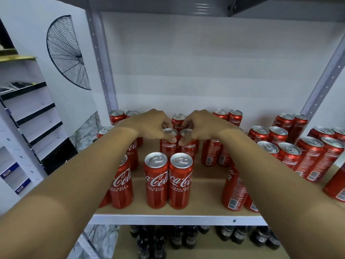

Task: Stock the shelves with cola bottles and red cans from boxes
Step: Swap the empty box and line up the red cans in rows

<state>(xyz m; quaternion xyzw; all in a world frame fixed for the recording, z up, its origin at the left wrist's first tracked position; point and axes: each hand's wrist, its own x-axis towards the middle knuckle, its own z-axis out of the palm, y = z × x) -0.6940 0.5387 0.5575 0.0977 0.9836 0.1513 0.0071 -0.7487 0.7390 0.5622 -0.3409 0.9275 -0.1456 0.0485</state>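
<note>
- Lower shelf [205, 247]: dark cola bottles [183, 238] stand in rows beneath the can shelf; caps and labels are too dim to read.
- Can shelf [207, 176]: a tan board with a white metal front edge, carrying red cans in pairs, two abreast, in files running from front to back.
- Front pair [168, 181]: two upright red Coca-Cola cans touching side by side, just behind the front edge, logos facing out.
- Both forearms reach over the front edge, one on each side of the front pair.
- Left hand [152, 126]: fingers curled down, pinching the left middle can [169, 141] at its top rim.
- Right hand [200, 126]: fingers curled likewise, pinching the right middle can [187, 142] at its rim.
- The two gripped cans stand upright on the board, touching each other, behind the front pair.
- Rear can [178, 118]: upright near the white back wall, between the two hands.
- Right-hand files [291, 146]: more red cans, barcodes facing out.
- Wall fan [67, 53]: black wire guard, left of the rack's upright.
</note>
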